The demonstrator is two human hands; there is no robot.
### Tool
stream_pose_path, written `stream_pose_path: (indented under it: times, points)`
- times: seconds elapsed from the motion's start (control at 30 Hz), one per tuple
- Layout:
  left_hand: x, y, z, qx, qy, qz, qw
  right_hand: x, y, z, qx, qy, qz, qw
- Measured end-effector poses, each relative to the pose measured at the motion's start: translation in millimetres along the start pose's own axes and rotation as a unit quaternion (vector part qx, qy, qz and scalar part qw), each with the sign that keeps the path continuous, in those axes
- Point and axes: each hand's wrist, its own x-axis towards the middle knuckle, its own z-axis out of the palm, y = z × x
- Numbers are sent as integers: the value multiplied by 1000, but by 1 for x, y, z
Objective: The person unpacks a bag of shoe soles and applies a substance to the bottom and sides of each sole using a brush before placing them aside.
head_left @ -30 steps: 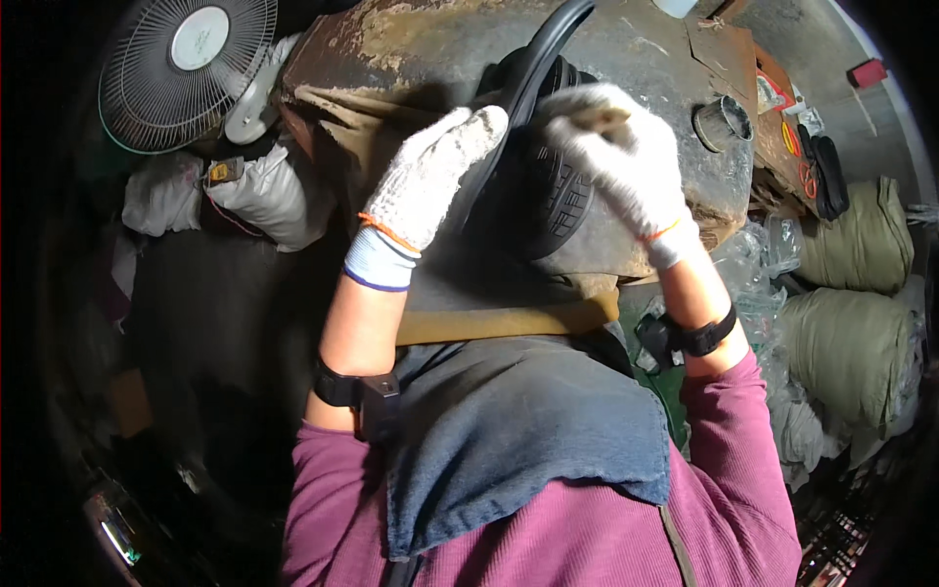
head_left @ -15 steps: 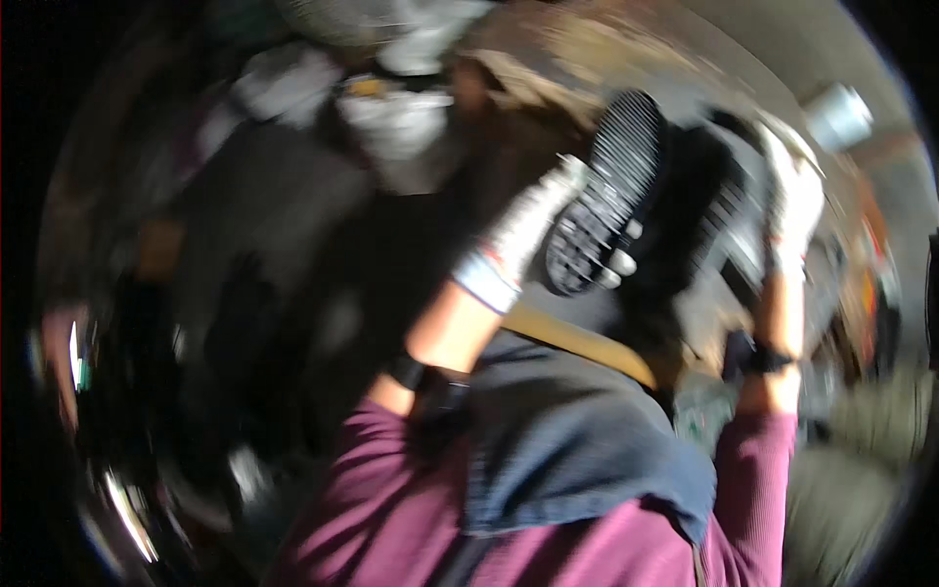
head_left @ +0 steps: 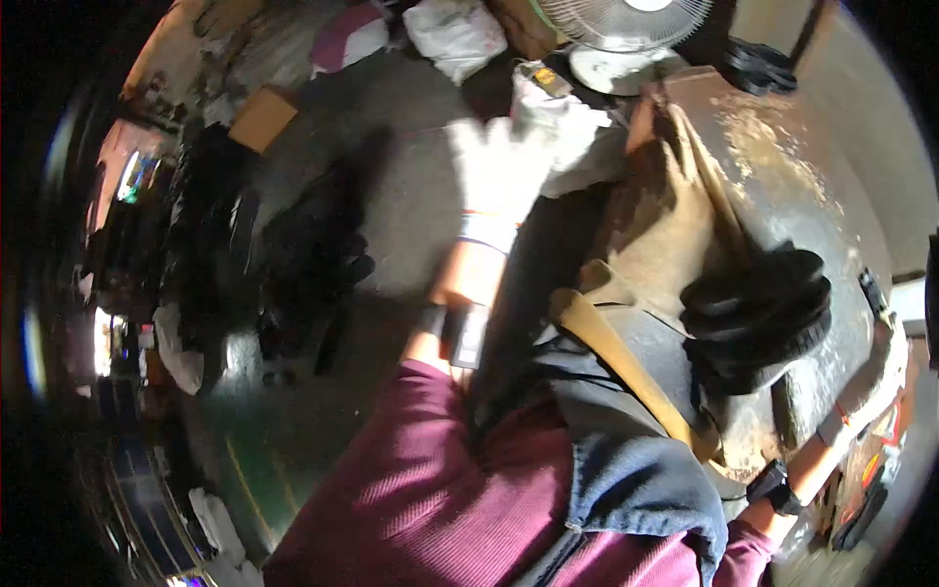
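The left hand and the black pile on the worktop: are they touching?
Apart. The head view shows the left hand well away from the black pile, with brown cloth visible between them.

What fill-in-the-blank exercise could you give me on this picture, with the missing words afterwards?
The person's left hand and right hand both wear gloves coloured ____.
The rounded black pile on the worn surface lies nearer the ____ hand.
The round, wire-caged white fan stands near the picture's ____ edge.
The brown cardboard piece lies on the picture's ____ side.

Missing words: white; right; top; left.
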Motion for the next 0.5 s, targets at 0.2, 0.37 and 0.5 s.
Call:
stream_pose_path:
  times: [0.2, 0.37, 0.5]
  points:
    - [26, 227, -14, -643, -246, 106, 718, -6, -28, -5, -173, 62, 21, 983]
    - [30, 285, 24, -684, -447, 138, 560, -34, 29, -70, -347, 129, -37, 928]
    - [36, 296, 46, -726, -506, 95, 456, -45, 31, -113, -222, 134, 42, 965]
